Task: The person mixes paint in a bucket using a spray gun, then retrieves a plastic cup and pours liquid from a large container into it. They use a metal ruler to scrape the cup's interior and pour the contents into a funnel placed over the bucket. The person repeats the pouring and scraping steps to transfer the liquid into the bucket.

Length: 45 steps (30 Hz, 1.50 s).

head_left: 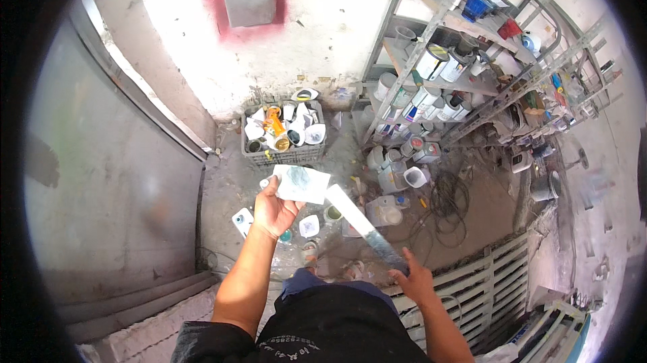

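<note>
My left hand (275, 213) is closed on the near left corner of a white, roughly rectangular flat piece (317, 188) with a grey-green smear of paint or filler on its top. To its right, a long flat strip (364, 226) slants across, white at its far end and greyish towards me. Its near end is gripped by my right hand (414, 278). The strip's far tip lies close beside the white piece; I cannot tell whether they touch. Beneath them on the floor are a white square tub (309, 226) and a round can (333, 213).
A grey crate (286, 155) full of used cups stands against the wall. Shelving (431, 33) with many paint cans fills the right. Coiled cable (448, 204) and plastic jugs (384, 211) lie on the floor. A slatted rack (482, 275) stands near right, a metal door (121, 181) left.
</note>
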Available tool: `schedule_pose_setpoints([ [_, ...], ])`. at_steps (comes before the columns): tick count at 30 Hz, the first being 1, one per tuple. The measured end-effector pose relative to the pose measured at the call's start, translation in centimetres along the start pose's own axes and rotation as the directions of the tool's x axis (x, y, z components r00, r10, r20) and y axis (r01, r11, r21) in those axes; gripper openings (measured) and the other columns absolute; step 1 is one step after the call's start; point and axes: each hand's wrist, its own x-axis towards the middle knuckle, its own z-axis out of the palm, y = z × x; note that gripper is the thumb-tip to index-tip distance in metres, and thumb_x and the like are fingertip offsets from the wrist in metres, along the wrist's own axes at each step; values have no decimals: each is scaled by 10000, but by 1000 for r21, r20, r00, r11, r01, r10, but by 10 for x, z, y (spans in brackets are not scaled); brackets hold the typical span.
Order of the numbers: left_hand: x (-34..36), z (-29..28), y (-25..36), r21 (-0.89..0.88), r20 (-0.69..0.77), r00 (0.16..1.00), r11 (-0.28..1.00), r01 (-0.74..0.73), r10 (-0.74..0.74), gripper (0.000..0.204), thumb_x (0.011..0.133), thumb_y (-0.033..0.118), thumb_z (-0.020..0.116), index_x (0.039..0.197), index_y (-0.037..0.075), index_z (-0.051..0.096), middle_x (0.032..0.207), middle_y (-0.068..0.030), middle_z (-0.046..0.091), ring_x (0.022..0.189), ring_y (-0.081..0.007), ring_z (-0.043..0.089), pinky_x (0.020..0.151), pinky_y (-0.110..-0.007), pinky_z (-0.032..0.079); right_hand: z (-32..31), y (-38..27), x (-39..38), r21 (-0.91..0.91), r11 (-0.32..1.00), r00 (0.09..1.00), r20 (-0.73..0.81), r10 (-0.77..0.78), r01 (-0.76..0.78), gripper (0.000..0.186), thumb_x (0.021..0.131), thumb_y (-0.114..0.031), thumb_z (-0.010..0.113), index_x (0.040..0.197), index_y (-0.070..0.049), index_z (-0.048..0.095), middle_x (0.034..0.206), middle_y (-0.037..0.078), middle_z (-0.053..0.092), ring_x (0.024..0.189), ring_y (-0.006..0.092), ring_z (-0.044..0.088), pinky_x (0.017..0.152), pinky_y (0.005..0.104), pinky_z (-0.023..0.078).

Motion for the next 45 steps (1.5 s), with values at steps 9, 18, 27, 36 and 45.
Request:
schedule_pose_setpoints([
  [9, 3, 3, -15, -49, 29, 1000, 999, -3, 5, 423, 1009, 315, 289, 1251, 19, 471, 1255, -134, 563, 1178, -313, 526, 995, -491, 416, -33, -56, 55, -125, 970, 972, -87, -218, 207, 766, 789, -338, 702, 1407, -84, 328, 875, 193, 659, 747, 380, 640, 661, 433, 501],
  [18, 4, 7, -6, -71, 49, 999, 997, 1, 2, 412, 998, 307, 329, 1268, 30, 471, 1266, -132, 560, 1180, -305, 528, 984, -513, 418, -17, -55, 76, 238, 971, 969, 241, -46, -13, 544, 872, -264, 618, 1350, -111, 410, 1008, 224, 639, 931, 411, 610, 785, 452, 478],
  [27, 5, 1, -3, -35, 16, 1000, 999, 13, -12, 424, 1002, 317, 306, 1257, 23, 474, 1264, -150, 555, 1182, -309, 525, 1002, -509, 407, 3, -1, 36, 269, 956, 968, 246, 53, -120, 487, 849, -326, 656, 1257, -100, 517, 995, 202, 644, 914, 330, 640, 766, 380, 488],
  [36, 8, 7, -20, -94, 89, 995, 995, 44, -36, 423, 993, 323, 339, 1251, 21, 485, 1268, -142, 558, 1181, -316, 525, 993, -520, 406, -16, -21, 54, 136, 980, 979, -164, -121, 144, 704, 805, -538, 628, 1308, -75, 462, 1036, 226, 639, 948, 373, 627, 804, 426, 482],
  [45, 0, 12, -19, -100, 84, 996, 994, 37, -29, 427, 989, 315, 359, 1258, 6, 477, 1269, -152, 556, 1195, -326, 511, 1020, -514, 378, -10, -36, 58, -5, 999, 998, 29, 48, -48, 699, 813, -575, 596, 1288, -74, 488, 1010, 225, 649, 935, 373, 630, 803, 436, 484],
])
